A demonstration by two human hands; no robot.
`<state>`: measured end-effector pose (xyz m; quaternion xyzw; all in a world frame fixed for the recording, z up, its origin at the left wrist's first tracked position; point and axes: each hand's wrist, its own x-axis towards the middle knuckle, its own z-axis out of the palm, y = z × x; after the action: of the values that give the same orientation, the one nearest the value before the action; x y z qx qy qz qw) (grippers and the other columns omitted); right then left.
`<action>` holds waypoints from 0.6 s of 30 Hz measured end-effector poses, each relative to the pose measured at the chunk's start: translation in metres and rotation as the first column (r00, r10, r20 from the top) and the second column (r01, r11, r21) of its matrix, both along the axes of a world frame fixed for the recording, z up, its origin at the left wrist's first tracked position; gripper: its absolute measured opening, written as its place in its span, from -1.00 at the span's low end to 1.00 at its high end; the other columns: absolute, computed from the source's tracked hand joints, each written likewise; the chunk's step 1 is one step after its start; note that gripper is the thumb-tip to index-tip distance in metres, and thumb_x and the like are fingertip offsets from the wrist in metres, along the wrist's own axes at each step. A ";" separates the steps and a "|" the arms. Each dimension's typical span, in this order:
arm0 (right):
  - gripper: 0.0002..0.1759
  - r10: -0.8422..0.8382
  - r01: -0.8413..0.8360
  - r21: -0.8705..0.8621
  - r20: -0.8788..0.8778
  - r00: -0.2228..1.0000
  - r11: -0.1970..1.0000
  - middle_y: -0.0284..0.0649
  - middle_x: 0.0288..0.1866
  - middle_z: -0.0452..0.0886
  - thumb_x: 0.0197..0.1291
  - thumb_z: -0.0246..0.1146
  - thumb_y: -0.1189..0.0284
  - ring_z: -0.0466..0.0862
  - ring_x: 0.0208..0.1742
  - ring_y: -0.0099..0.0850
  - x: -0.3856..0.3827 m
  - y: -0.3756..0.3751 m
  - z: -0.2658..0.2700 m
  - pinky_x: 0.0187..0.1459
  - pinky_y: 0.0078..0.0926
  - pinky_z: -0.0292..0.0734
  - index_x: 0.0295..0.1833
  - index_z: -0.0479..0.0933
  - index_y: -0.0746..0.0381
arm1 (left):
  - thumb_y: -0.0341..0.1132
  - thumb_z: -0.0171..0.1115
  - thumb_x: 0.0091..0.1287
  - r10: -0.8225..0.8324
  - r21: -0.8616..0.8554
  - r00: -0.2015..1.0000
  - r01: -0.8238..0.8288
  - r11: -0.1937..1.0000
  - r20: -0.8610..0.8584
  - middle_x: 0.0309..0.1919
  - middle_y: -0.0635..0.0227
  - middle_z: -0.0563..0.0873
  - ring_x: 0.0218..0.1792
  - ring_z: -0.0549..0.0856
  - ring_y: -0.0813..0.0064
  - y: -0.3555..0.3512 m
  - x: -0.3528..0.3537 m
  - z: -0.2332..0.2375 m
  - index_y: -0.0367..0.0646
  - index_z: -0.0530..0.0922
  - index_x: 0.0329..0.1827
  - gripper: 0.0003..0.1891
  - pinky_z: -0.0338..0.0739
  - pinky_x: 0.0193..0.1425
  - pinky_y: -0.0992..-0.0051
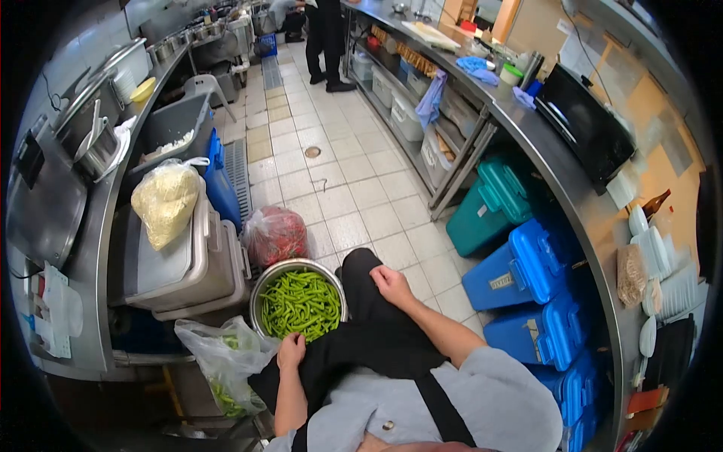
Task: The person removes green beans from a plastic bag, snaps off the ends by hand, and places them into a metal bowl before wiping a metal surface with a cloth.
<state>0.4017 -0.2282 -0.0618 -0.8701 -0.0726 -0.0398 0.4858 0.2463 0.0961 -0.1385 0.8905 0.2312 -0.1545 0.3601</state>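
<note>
A grey shirt (489,399) crossed by a black apron strap (440,410) is filling the bottom of the view, with both forearms reaching forward from it. The left hand (291,351) is resting knuckles-up at the near rim of the one steel bowl (297,262), fingers curled under; whether it is gripping anything cannot be told. The bowl is sitting just left of the knee (361,264), heaped with green beans (301,303). The right hand (392,285) is lying loosely spread on that knee, gripping nothing. Three sacks are lying around the bowl: a clear bag (226,361), a red bag (275,235) and a pale yellow bag (166,200). At least three blue bins (520,267) are sitting under the right counter
</note>
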 end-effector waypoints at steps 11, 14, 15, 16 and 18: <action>-0.77 -0.001 0.001 0.002 -0.008 1.000 1.000 -0.11 -0.35 0.73 0.39 0.24 0.32 0.74 -0.33 -0.38 0.002 0.000 0.000 -0.25 -0.42 0.60 -0.09 0.66 0.28 | -0.06 0.20 0.36 0.011 -0.023 1.000 -0.010 1.000 0.012 -0.06 0.07 0.78 0.01 0.75 0.07 -0.003 -0.001 0.013 -0.18 0.70 0.06 -0.59 0.59 0.11 0.23; -0.76 -0.015 0.015 0.005 0.000 1.000 1.000 -0.10 -0.34 0.73 0.40 0.23 0.31 0.75 -0.32 -0.36 -0.003 -0.002 0.005 -0.24 -0.42 0.61 -0.10 0.66 0.27 | -0.06 0.20 0.37 0.013 -0.061 1.000 -0.012 0.998 0.008 -0.08 0.06 0.78 0.00 0.75 0.06 -0.004 0.000 0.012 -0.18 0.71 0.04 -0.60 0.59 0.10 0.22; -0.76 -0.003 0.003 0.021 -0.011 1.000 1.000 -0.05 -0.30 0.73 0.39 0.23 0.29 0.75 -0.27 -0.21 -0.003 -0.002 0.007 -0.22 -0.32 0.61 -0.11 0.65 0.24 | -0.06 0.20 0.37 -0.006 -0.054 1.000 0.006 0.999 -0.002 -0.08 0.06 0.78 0.00 0.75 0.06 -0.004 -0.003 0.013 -0.18 0.71 0.04 -0.60 0.59 0.10 0.22; -0.76 0.006 -0.005 0.038 -0.018 1.000 0.999 -0.01 -0.26 0.72 0.38 0.22 0.26 0.75 -0.21 -0.05 -0.002 -0.001 0.009 -0.20 -0.22 0.62 -0.13 0.65 0.22 | -0.07 0.20 0.37 -0.005 -0.029 1.000 0.006 1.000 0.008 -0.09 0.04 0.78 -0.01 0.75 0.06 -0.006 -0.003 0.021 -0.20 0.70 0.04 -0.61 0.60 0.08 0.23; -0.75 0.000 -0.001 0.052 0.019 1.000 0.999 -0.01 -0.26 0.72 0.38 0.22 0.26 0.74 -0.21 -0.05 0.002 0.000 0.005 -0.20 -0.21 0.62 -0.12 0.65 0.21 | -0.09 0.20 0.37 -0.075 0.000 0.997 0.075 0.997 0.016 -0.10 0.02 0.78 -0.02 0.76 0.06 -0.005 0.004 0.014 -0.22 0.70 0.04 -0.61 0.60 0.07 0.23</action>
<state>0.4039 -0.2283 -0.0568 -0.8569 -0.0764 -0.0497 0.5074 0.2498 0.0913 -0.1245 0.8996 0.1945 -0.1611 0.3562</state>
